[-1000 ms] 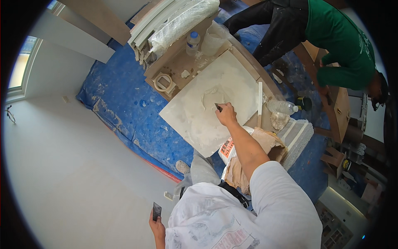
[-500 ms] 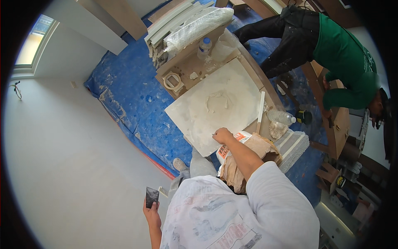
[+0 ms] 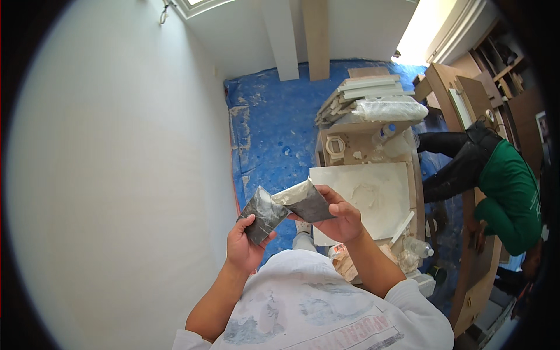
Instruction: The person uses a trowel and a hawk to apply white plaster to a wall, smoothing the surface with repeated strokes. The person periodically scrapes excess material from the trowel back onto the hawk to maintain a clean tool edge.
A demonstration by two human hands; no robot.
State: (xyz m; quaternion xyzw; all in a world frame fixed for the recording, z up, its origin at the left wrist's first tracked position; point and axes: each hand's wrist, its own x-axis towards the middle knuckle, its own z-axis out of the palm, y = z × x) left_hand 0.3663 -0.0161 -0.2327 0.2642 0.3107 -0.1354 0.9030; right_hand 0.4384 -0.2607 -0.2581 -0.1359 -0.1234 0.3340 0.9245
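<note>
My left hand (image 3: 241,246) grips a dark, flat, rectangular putty spreader (image 3: 255,226), thumb on its face; white smears mark that face. In my right hand (image 3: 345,220) is a second dark putty spreader (image 3: 315,206), with a thick band of white putty (image 3: 293,192) along its upper edge. The two spreaders meet or overlap at their inner corners, in front of my body. Just beyond and right of my right hand lies a whitish square board (image 3: 333,177), with a patch of putty (image 3: 366,197) spread on its middle.
A plain white wall (image 3: 128,175) rises on the left. Blue sheeting (image 3: 280,111) covers the floor. Behind the board are a bottle (image 3: 385,132), a clear container (image 3: 402,143) and stacked panels (image 3: 367,87). A co-worker in green (image 3: 510,186) bends over wooden furniture at right.
My right hand has left the board and come up to my left hand, which has risen from the lower left. The view has turned, so the board now appears farther right.
</note>
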